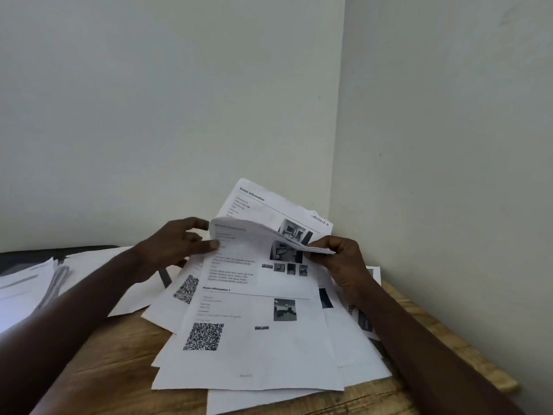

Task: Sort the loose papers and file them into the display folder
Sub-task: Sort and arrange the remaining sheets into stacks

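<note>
A loose stack of printed white papers (pixel 257 348) with QR codes and small photos lies on the wooden table (pixel 98 369). My left hand (pixel 176 247) holds the left edge of the top sheet (pixel 248 232), thumb on the page. My right hand (pixel 338 259) pinches that sheet's right edge, and its top is curled over towards me. Behind it a sheet headed "Scene information" (pixel 269 202) stands lifted against the wall. At the far left lies a dark display folder (pixel 39 254) with clear sleeves and papers on it.
The table sits in a room corner, with walls (pixel 449 145) close behind and to the right. Its right edge (pixel 466 348) runs near my right forearm. More sheets (pixel 359 313) spread under the stack towards the right.
</note>
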Demonstrator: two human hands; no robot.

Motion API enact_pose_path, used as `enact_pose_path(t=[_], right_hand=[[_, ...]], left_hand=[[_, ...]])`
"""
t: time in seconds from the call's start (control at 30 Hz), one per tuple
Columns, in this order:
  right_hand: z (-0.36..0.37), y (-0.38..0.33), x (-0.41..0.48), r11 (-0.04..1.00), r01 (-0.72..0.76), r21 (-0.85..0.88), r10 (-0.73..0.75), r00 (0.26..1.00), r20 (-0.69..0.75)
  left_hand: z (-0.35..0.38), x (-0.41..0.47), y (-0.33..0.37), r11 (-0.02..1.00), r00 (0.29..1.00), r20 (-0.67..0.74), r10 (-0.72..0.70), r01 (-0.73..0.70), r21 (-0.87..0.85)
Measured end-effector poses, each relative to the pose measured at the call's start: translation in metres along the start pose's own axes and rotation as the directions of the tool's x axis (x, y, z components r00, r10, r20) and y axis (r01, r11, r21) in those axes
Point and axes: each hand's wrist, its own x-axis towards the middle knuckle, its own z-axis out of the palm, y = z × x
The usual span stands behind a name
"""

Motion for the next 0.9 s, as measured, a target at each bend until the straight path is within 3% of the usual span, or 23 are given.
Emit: enact_pose_path(t=[0.07,0.17,0.43,0.5,0.63,0.83,0.9], right_hand=[[-0.001,0.001,0.001,1.000,-0.010,-0.014,0.010,1.000,-0.016],[-0.001,0.004,0.001,1.000,-0.015,-0.024,0.015,0.999,-0.030],[-0.006,0.003,-0.004,0.996,-0.035,-0.079,0.029,0.997,-0.071],[-0.005,0.002,-0.008,0.997,-0.036,-0.068,0.032,0.997,-0.064],[-0.008,0.002,-0.008,0.997,-0.070,-0.042,0.067,0.996,-0.066],[-0.008,0.000,-0.009,0.994,-0.089,-0.057,0.088,0.996,-0.029],[-0.006,-0.002,-0.011,0.995,-0.084,-0.045,0.084,0.996,-0.001]], left_hand=[[0.012,0.002,0.004,0.989,0.989,-0.104,0.103,-0.091,0.113],[0.026,0.000,0.009,0.888,0.925,-0.211,0.317,-0.212,0.407],[0.037,-0.014,0.008,0.669,0.785,-0.003,0.620,-0.527,0.524],[0.045,-0.019,0.003,0.650,0.761,0.063,0.645,-0.591,0.478],[0.059,-0.025,0.000,0.707,0.781,0.148,0.606,-0.615,0.349],[0.064,-0.030,0.002,0.663,0.750,0.192,0.633,-0.653,0.365],[0.062,-0.029,0.003,0.726,0.781,0.244,0.575,-0.625,0.286]])
